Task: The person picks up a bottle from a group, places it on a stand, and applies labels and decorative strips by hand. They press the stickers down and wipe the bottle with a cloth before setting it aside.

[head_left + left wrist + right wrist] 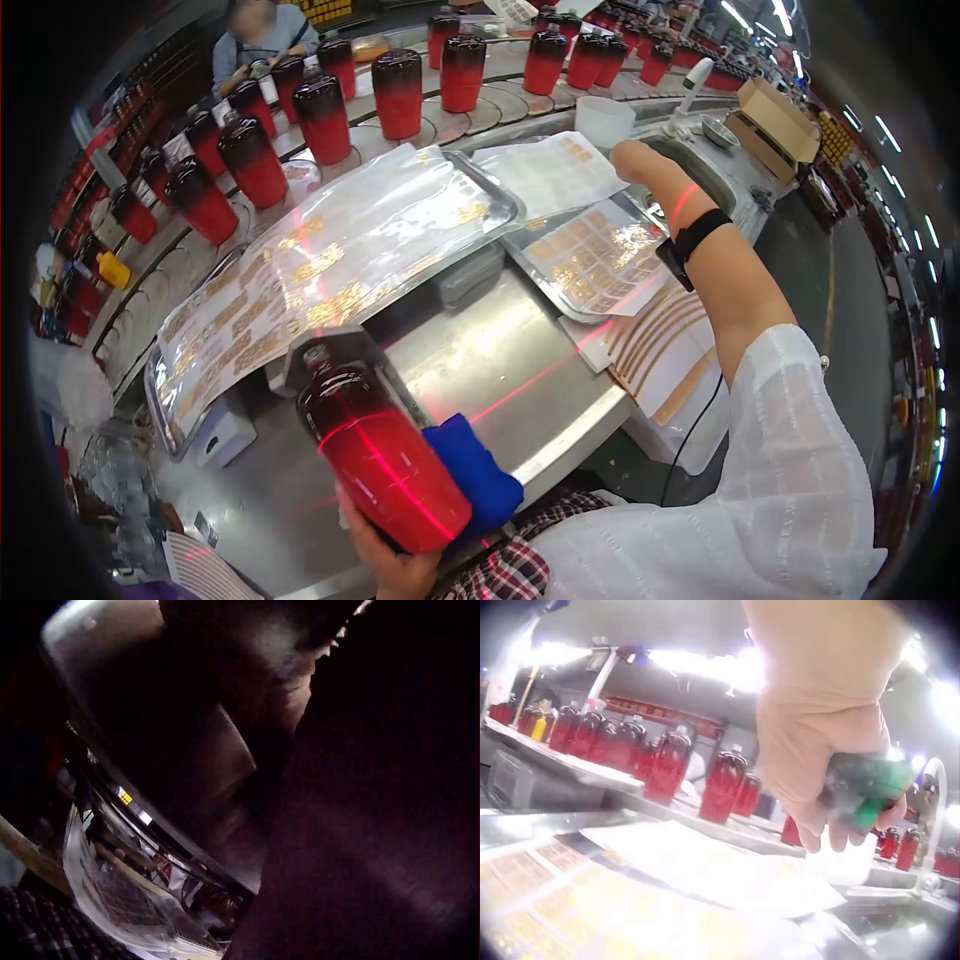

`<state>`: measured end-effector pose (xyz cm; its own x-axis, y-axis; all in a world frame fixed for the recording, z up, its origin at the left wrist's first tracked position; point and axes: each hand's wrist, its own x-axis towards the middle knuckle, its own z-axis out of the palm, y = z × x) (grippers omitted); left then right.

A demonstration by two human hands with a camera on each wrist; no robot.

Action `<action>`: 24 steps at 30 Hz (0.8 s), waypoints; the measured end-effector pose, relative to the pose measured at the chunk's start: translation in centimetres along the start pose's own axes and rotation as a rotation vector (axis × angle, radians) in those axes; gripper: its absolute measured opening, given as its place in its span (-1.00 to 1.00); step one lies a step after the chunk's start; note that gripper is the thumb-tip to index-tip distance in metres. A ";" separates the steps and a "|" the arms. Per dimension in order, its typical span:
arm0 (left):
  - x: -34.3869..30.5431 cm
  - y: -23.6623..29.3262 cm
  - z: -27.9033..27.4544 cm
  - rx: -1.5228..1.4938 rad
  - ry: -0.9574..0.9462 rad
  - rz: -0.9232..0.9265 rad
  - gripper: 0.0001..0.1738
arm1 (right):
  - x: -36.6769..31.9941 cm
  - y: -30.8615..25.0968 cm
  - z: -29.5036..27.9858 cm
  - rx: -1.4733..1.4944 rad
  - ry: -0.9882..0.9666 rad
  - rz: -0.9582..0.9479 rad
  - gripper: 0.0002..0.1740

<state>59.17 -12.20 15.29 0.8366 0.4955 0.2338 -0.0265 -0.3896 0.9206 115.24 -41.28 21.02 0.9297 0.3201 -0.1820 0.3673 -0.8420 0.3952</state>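
Note:
A red bottle with a black top (385, 455) leans at the near edge of the metal bench, its neck against a dark grey support (375, 350). My left hand (395, 560) holds it low down, the fingers partly hidden beneath it. Against the bottle's right side lies a blue cloth (475, 475). Dark surfaces fill most of the left wrist view, and the hand there cannot be made out. My right hand (632, 162) (829, 750) is over the sink side, its fingers curled round a dark and green object (866, 787), blurred.
Trays with clear sheets and gold decals (350, 270) (590, 260) lie across the bench. Behind them, red-black bottles (397, 95) line a conveyor, with a person (262, 45) beyond. A white tub (604, 122), tap (690, 90) and cardboard box (775, 130) are at the back right.

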 end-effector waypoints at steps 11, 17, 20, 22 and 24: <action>-0.8 -0.7 0.2 -0.056 0.087 -0.106 0.20 | 10.1 -1.1 1.3 0.306 0.124 -0.120 -0.51; -1.3 -0.9 0.4 -0.165 0.088 -0.151 0.11 | 15.2 -1.1 0.9 0.267 -0.100 -0.026 -0.51; -1.6 -1.2 0.3 -0.243 0.084 -0.157 0.07 | 17.8 -0.8 1.6 0.108 -0.113 -0.103 -0.49; -1.8 -1.4 0.4 -0.306 0.088 -0.160 0.04 | 18.6 -0.6 2.5 0.104 -0.104 -0.149 -0.55; -1.7 -1.1 0.2 -0.659 0.288 -0.426 0.00 | 18.3 -0.7 2.4 0.133 -0.103 -0.159 -0.58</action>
<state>57.84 -12.77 13.80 0.6772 0.7115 -0.1876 -0.1292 0.3659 0.9216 131.97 -35.88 15.24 0.8504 0.4128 -0.3262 0.4957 -0.8365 0.2337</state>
